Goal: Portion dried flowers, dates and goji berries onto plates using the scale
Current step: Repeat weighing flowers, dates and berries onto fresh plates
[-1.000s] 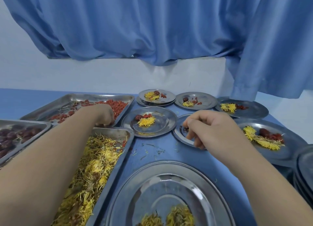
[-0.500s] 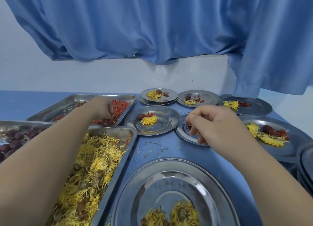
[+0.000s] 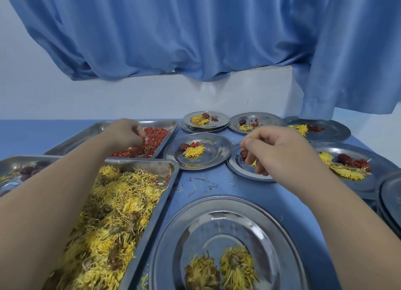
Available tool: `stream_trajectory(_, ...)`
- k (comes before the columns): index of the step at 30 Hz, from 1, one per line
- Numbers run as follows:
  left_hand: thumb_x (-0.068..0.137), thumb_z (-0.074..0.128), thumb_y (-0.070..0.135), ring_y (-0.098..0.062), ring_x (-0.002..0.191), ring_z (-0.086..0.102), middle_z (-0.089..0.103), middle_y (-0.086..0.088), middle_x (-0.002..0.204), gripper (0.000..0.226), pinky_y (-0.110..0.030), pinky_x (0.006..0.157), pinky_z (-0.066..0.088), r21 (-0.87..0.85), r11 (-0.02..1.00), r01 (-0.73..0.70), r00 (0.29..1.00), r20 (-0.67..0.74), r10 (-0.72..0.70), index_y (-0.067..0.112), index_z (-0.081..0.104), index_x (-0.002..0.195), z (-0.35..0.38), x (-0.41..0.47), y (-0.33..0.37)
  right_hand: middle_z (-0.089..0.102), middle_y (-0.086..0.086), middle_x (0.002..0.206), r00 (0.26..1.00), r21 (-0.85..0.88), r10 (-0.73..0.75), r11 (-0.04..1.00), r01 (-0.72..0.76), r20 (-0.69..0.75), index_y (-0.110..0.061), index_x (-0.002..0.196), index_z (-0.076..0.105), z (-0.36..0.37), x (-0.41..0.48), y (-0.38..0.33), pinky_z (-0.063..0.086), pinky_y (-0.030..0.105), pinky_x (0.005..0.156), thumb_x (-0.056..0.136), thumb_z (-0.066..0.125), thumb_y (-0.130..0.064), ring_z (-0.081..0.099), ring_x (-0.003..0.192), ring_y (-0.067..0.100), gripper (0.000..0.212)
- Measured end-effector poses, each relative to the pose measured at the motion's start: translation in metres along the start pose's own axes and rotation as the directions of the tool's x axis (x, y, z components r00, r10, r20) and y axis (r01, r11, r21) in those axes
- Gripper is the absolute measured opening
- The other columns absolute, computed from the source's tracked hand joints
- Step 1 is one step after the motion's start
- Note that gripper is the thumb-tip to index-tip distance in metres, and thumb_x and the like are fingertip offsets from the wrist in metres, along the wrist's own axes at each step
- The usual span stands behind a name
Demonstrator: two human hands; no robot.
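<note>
My left hand (image 3: 127, 134) reaches into the far tray of red goji berries (image 3: 157, 136), its curled fingertips pinching berries. My right hand (image 3: 275, 151) hovers over a small steel plate (image 3: 237, 169) that holds a dark date (image 3: 244, 153). Its fingers curl downward and pinch a bit of yellow dried flower. A tray of yellow dried flowers (image 3: 112, 207) lies under my left forearm. A tray of dates (image 3: 27, 170) sits at the left edge. The big plate (image 3: 195, 216) nearest me holds two flower heads (image 3: 223, 267). No scale is in view.
Several small plates hold flower, date and berries: centre (image 3: 213, 150), far (image 3: 221, 119), (image 3: 268, 119), (image 3: 334, 130), right (image 3: 325, 150). A stack of plates (image 3: 390, 194) stands at the right edge. Loose petals litter the blue table (image 3: 201, 184). A blue curtain hangs behind.
My left hand moved from the goji tray's near rim into the berries. My right hand stayed over the same small plate, fingers lowering a little.
</note>
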State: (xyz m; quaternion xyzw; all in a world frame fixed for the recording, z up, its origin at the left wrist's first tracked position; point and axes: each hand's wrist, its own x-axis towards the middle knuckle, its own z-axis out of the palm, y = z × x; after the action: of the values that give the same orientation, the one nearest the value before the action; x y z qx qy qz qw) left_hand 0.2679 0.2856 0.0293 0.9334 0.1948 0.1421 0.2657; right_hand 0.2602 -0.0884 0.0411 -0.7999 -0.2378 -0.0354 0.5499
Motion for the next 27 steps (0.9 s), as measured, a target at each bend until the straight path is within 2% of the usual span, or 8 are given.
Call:
stream_trajectory(3, 0.083, 0.066, -0.006, -0.026, 0.077, 0.071, 0.068, -0.014, 0.082, 0.011, -0.034, 0.076, 0.059, -0.311, 0.95, 0.007, 0.996, 0.082, 0.02, 0.004, 0.064, 0.086, -0.006, -0.022, 0.02, 0.067, -0.005, 0.059, 1.0, 0.022, 0.014, 1.0, -0.014, -0.013, -0.025, 0.068, 0.068, -0.004, 0.0, -0.003, 0.051, 0.03, 0.054, 0.087, 0.055, -0.019, 0.053, 0.046, 0.007, 0.023)
stream_trajectory(5, 0.085, 0.062, -0.011, -0.02, 0.07, 0.071, 0.064, -0.01, 0.073, 0.016, -0.025, 0.068, 0.059, -0.483, 0.876, 0.022, 0.984, 0.166, 0.067, 0.005, 0.061, 0.085, -0.006, -0.045, 0.04, 0.066, -0.004, 0.058, 0.999, 0.04, 0.012, 0.999, -0.011, -0.029, -0.023, 0.068, 0.068, -0.007, -0.001, -0.007, 0.049, 0.025, 0.05, 0.086, 0.055, -0.017, 0.053, 0.044, 0.007, 0.023)
stream_trajectory(9, 0.082, 0.06, -0.016, -0.018, 0.066, 0.07, 0.067, -0.009, 0.07, 0.025, -0.023, 0.065, 0.058, -0.647, 0.759, 0.074, 0.909, 0.357, 0.216, 0.008, 0.061, 0.077, -0.004, -0.097, 0.079, 0.067, -0.007, 0.058, 0.999, 0.05, 0.001, 0.999, 0.001, -0.037, -0.024, 0.07, 0.069, -0.013, -0.002, -0.014, 0.048, 0.027, 0.048, 0.086, 0.056, -0.021, 0.053, 0.043, 0.006, 0.021)
stream_trajectory(12, 0.079, 0.066, -0.013, -0.019, 0.068, 0.069, 0.069, -0.009, 0.073, 0.028, -0.026, 0.068, 0.058, -0.621, 0.783, 0.038, 0.811, 0.477, 0.339, 0.014, 0.066, 0.072, 0.0, -0.133, 0.101, 0.067, -0.006, 0.059, 0.999, 0.049, -0.032, 0.998, 0.034, -0.032, -0.023, 0.07, 0.068, -0.015, -0.004, -0.02, 0.046, 0.028, 0.048, 0.087, 0.056, -0.023, 0.053, 0.045, 0.008, 0.021)
stream_trajectory(15, 0.082, 0.069, -0.003, -0.016, 0.07, 0.07, 0.072, -0.002, 0.074, 0.02, -0.022, 0.069, 0.055, -0.439, 0.888, -0.14, 0.756, 0.532, 0.382, 0.016, 0.068, 0.08, 0.008, -0.158, 0.116, 0.067, -0.006, 0.059, 0.998, 0.039, -0.053, 0.998, 0.054, -0.023, -0.023, 0.071, 0.068, -0.018, -0.007, -0.027, 0.046, 0.023, 0.044, 0.088, 0.056, -0.022, 0.054, 0.044, 0.007, 0.021)
stream_trajectory(18, 0.083, 0.074, 0.009, -0.013, 0.071, 0.068, 0.071, 0.005, 0.073, 0.013, -0.024, 0.072, 0.054, -0.264, 0.93, -0.257, 0.762, 0.536, 0.362, 0.02, 0.07, 0.086, 0.018, -0.172, 0.123, 0.068, -0.006, 0.061, 0.998, 0.021, -0.06, 0.998, 0.06, 0.007, -0.021, 0.073, 0.069, -0.023, -0.01, -0.034, 0.048, 0.021, 0.045, 0.088, 0.055, -0.021, 0.056, 0.045, 0.006, 0.02)
stream_trajectory(23, 0.084, 0.075, 0.028, 0.006, 0.067, 0.061, 0.07, 0.018, 0.078, 0.009, -0.006, 0.063, 0.042, -0.2, 0.928, -0.313, 0.76, 0.534, 0.371, 0.029, 0.074, 0.093, 0.023, -0.187, 0.126, 0.071, -0.008, 0.067, 0.985, -0.123, -0.013, 0.992, 0.035, 0.174, -0.021, 0.079, 0.069, -0.037, -0.02, -0.042, 0.052, 0.027, 0.053, 0.088, 0.056, -0.026, 0.061, 0.052, 0.007, 0.017)
stream_trajectory(27, 0.093, 0.063, 0.031, 0.006, 0.088, 0.066, 0.072, 0.021, 0.095, 0.013, -0.013, 0.078, 0.047, -0.148, 0.931, -0.333, 0.789, 0.497, 0.361, 0.035, 0.074, 0.099, 0.02, -0.195, 0.128, 0.071, -0.011, 0.068, 0.968, -0.233, 0.006, 0.971, 0.054, 0.249, -0.023, 0.081, 0.069, -0.044, -0.028, -0.051, 0.056, 0.031, 0.06, 0.088, 0.057, -0.03, 0.066, 0.056, 0.008, 0.016)
